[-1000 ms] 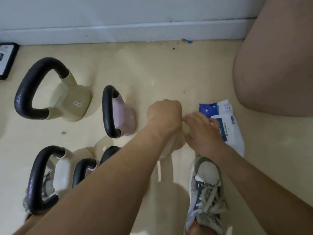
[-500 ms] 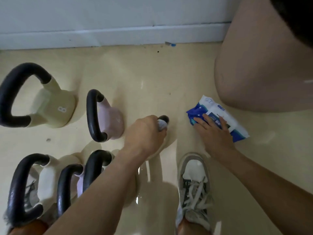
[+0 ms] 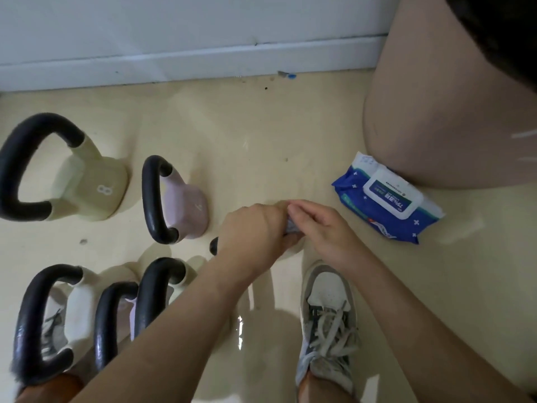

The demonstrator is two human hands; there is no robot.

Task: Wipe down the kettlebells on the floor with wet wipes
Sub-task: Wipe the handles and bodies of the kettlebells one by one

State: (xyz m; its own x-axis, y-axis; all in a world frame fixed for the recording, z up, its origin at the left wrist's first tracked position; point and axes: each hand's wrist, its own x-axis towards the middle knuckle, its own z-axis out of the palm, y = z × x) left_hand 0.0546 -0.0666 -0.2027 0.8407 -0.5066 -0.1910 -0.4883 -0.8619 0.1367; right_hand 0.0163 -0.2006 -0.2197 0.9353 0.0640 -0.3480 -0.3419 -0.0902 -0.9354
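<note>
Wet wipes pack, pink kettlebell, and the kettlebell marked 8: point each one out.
Wet wipes pack (image 3: 386, 199), head view, on its white flip lid.
Pink kettlebell (image 3: 189, 210), head view, on its pink body.
Kettlebell marked 8 (image 3: 93, 190), head view, on its pale body beside the numeral.

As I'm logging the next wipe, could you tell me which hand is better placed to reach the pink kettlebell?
Left, probably. The left hand sits right beside the pink kettlebell; the right hand lies farther off, nearer the wipes pack.

A glossy pale-yellow floor (image 3: 232, 135) fills the frame; a white wall with a white baseboard (image 3: 189, 62) runs along the top.
</note>
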